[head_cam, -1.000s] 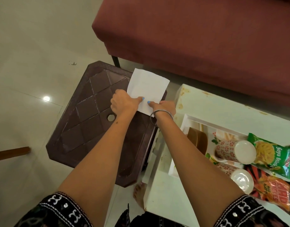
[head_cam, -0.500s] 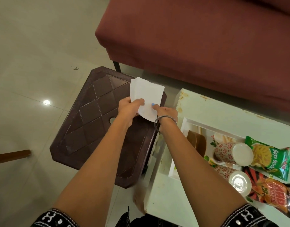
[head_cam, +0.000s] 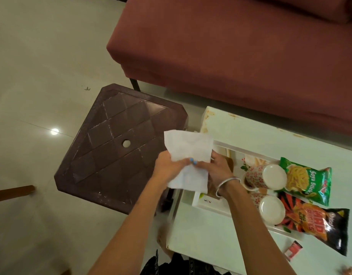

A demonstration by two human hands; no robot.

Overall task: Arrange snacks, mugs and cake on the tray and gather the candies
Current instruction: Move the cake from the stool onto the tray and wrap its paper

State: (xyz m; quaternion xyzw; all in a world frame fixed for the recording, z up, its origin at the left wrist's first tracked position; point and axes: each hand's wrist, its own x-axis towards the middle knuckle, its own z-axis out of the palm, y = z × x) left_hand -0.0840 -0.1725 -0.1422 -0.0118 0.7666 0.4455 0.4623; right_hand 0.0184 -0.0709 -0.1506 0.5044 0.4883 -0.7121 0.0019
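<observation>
Both hands hold a white paper napkin [head_cam: 189,153] above the gap between the stool and the table. My left hand [head_cam: 168,167] grips its lower left part; my right hand [head_cam: 218,171], with a metal bangle, grips its right side. On the white tray [head_cam: 212,207] lie two floral mugs [head_cam: 264,176] on their sides, a green Soya Sticks packet [head_cam: 308,179] and an orange-and-black Mad Angles packet [head_cam: 318,223]. A brown cake piece [head_cam: 229,162] in the tray is mostly hidden behind my right hand. A red candy [head_cam: 293,250] lies on the table near the front right.
A dark brown plastic stool [head_cam: 113,147] stands left of the white table [head_cam: 250,128]. A maroon sofa [head_cam: 230,46] runs along the back. A wooden bar [head_cam: 12,192] pokes in at the left over pale floor tiles.
Both hands have brought the napkin from over the stool toward me and to the right, near the tray's left end. The napkin is now more crumpled in the grip.
</observation>
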